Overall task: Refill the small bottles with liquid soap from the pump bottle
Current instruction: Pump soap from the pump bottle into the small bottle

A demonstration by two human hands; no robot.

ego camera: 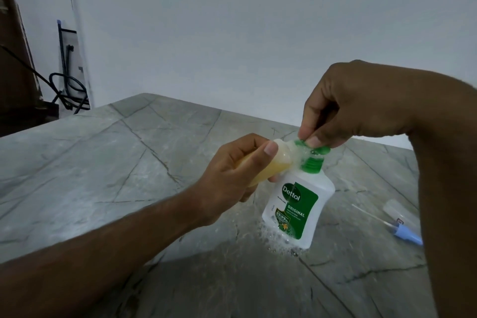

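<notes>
At frame centre, a small bottle (260, 162) of yellow soap is gripped, tilted, by the left hand (232, 170), its mouth against the green pump head (313, 151), pinched by the right hand (346, 108); the pump bottle (299, 204) stands on the marble table (103, 162)

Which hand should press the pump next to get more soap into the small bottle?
Right. The right hand already pinches the green pump head of the pump bottle, while the left hand holds the small bottle at the nozzle.

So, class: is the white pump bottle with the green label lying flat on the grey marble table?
No, the white pump bottle stands on the table.
</notes>
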